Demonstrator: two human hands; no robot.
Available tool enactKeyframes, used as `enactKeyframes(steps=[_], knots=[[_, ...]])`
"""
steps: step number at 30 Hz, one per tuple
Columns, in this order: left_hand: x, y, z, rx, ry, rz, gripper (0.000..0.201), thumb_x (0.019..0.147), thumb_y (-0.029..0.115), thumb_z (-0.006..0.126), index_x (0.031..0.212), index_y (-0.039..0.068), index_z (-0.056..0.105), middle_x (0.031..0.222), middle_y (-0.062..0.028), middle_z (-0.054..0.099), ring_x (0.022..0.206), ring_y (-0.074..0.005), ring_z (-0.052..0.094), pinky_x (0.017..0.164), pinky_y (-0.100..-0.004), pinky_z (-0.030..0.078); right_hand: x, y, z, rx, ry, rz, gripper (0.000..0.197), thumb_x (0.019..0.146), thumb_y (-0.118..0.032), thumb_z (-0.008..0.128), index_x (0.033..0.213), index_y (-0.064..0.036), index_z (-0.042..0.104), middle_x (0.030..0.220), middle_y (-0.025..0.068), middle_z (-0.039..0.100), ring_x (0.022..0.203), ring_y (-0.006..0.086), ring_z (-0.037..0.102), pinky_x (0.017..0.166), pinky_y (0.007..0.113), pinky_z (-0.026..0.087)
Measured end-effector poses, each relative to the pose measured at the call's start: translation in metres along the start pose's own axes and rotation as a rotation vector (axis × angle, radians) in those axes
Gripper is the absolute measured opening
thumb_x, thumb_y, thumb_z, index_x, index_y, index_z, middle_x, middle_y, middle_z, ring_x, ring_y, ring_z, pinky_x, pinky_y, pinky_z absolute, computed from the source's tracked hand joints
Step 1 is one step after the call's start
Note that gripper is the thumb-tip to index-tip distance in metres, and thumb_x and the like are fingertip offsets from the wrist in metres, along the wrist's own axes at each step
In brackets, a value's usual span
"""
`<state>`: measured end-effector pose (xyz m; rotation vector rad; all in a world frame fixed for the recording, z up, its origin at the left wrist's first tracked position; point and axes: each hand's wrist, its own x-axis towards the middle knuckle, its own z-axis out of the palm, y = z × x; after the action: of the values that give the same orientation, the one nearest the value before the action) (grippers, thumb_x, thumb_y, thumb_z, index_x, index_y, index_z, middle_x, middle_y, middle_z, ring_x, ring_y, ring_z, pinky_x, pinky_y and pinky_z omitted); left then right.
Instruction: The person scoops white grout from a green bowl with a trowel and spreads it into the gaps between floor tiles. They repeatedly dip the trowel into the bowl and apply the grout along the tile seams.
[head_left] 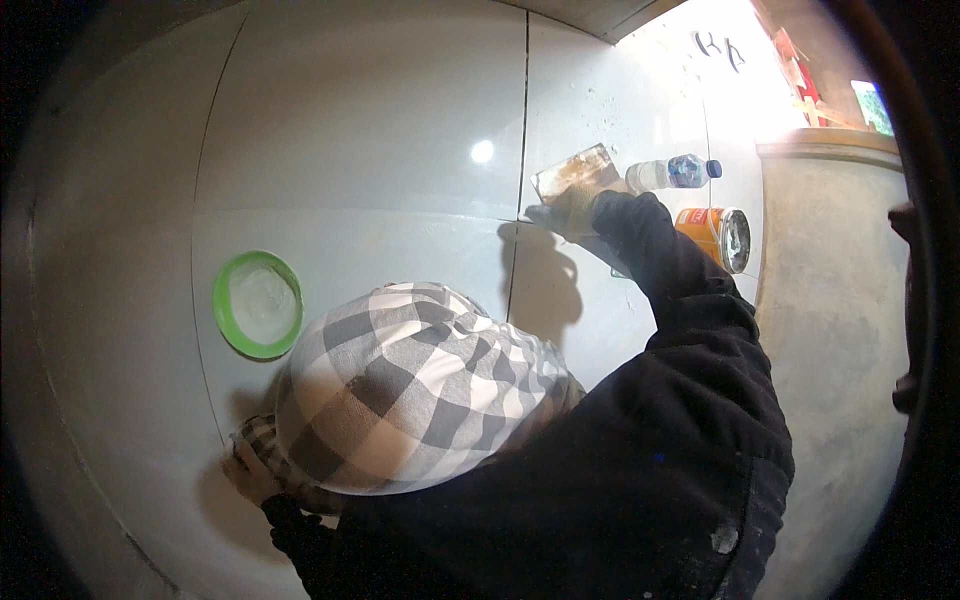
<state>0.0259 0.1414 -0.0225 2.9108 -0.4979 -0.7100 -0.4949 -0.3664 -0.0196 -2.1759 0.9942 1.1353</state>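
My right hand (574, 208), in a pale, dirty-looking glove, reaches out over the glossy pale tiles (400, 130). It is shut on a flat rectangular piece (577, 172) with white and brown smears. What this piece is I cannot make out. Down at the lower left, my left hand (252, 476) is beside a fold of checked cloth (262, 438), its fingers bent against it. Whether they grip the cloth itself is unclear. Black sleeves cover both arms. Black-and-white checked cloth (410, 380) over my bent leg fills the middle.
At the left is a green dish (226, 318) with white paste in it. Beyond my right wrist are a clear bottle (655, 174) with a blue cap and an orange bucket (697, 232). A grey block or low wall (825, 260) borders the right side. Bright light enters at the upper right.
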Motion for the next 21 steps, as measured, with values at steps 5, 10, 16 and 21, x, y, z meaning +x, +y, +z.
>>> enactKeyframes(steps=[5, 10, 16, 21], knots=[[0.002, 0.011, 0.005, 0.017, 0.152, -0.076, 0.058, 0.092, 0.048, 0.053, 0.125, 0.001, 0.057, 0.124, -0.0226, 0.057, 0.115, -0.0396, 0.054, 0.101, -0.0441, 0.041, -0.006, -0.059, 0.014, 0.144, 0.313, 0.263, 0.041, 0.092, -0.014, 0.046, 0.133, -0.0154, 0.052, 0.117, 0.0153, 0.066, 0.094, 0.0272, 0.068, 0.082, 0.04, 0.056], [-0.011, 0.02, -0.005, -0.046, 0.2, 0.07, 0.055, 0.092, 0.048, 0.054, 0.122, 0.002, 0.06, 0.122, -0.0225, 0.058, 0.115, -0.0383, 0.054, 0.099, -0.0439, 0.042, -0.023, -0.12, 0.039, -0.086, 0.322, 0.237, 0.042, 0.093, -0.019, 0.044, 0.133, -0.006, 0.046, 0.136, 0.0176, 0.05, 0.105, 0.0339, 0.065, 0.082, 0.046, 0.055], [0.002, 0.019, 0.004, -0.129, 0.198, 0.008, 0.055, 0.09, 0.048, 0.056, 0.12, 0.004, 0.062, 0.12, -0.0216, 0.061, 0.109, -0.0387, 0.058, 0.096, -0.0432, 0.044, -0.022, -0.081, 0.003, -0.213, 0.222, 0.037, 0.023, 0.09, -0.019, 0.056, 0.109, -0.0247, 0.066, 0.092, 0.01, 0.071, 0.088, 0.0263, 0.07, 0.069, 0.041, 0.057], [0.007, 0.018, -0.002, -0.007, 0.12, -0.06, 0.059, 0.087, 0.051, 0.057, 0.122, 0.004, 0.062, 0.114, -0.0222, 0.065, 0.105, -0.0402, 0.061, 0.092, -0.0435, 0.047, 0.041, -0.135, -0.032, -0.348, 0.393, -0.286, 0.027, 0.089, -0.02, 0.055, 0.114, -0.0177, 0.065, 0.106, 0.0071, 0.069, 0.092, 0.0249, 0.069, 0.077, 0.038, 0.057]])
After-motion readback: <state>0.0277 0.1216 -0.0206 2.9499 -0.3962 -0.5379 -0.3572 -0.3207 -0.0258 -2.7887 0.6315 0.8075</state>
